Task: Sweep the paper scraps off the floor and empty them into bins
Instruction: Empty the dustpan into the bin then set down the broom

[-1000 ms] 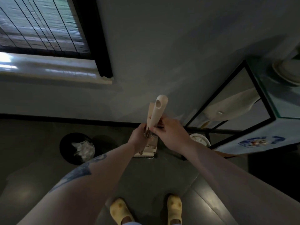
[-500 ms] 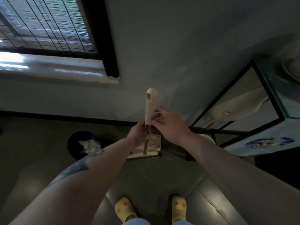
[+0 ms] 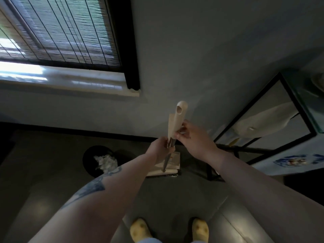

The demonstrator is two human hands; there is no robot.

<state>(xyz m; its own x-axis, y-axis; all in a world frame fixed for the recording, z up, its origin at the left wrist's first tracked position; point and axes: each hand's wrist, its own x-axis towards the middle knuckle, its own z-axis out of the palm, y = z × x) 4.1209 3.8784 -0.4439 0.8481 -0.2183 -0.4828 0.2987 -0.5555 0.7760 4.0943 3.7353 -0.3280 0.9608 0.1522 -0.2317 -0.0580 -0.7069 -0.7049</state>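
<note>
The broom and dustpan set (image 3: 171, 163) is standing upright on the dark floor (image 3: 175, 199) at the centre of the frame, its cream handle (image 3: 178, 120) rising toward the camera. Compared with half a second ago, a second cream grip is showing just beside the first at the handle top, and the right hand has shifted higher. The left hand (image 3: 160, 151) is wrapping closed around the metal shaft just below the cream grip, while the right hand (image 3: 194, 139) is pinching the lower end of the grip, its fingers (image 3: 180, 135) touching the cream plastic. The dustpan base is resting on the floor below the left hand.

Left of it, near the wall, a black bin (image 3: 97, 160) is holding white paper scraps (image 3: 107, 162). At the right edge, a black-framed glass cabinet (image 3: 280, 120) is standing against the wall. A window with a slatted blind (image 3: 61, 32) is filling the upper left. Two yellow slippers (image 3: 140, 228) are showing at the bottom.
</note>
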